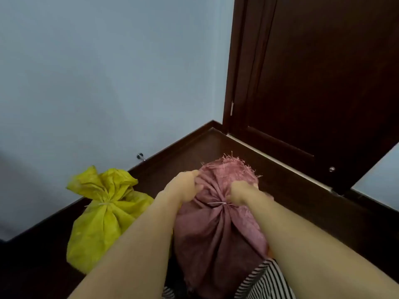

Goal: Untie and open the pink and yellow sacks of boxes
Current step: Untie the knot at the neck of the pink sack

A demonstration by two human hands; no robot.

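Left hand (183, 186) and right hand (239, 193) clutch the tied pink sack (218, 229) neck

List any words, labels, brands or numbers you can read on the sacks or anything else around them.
None: no readable text anywhere.
Pink sack, gripped near its tie by the left hand and right hand: plain fabric.
Yellow sack, still tied: plain.
Door and wall: no signs.

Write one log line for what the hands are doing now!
left hand: grips pink sack top | right hand: at its tie | yellow sack: tied, untouched
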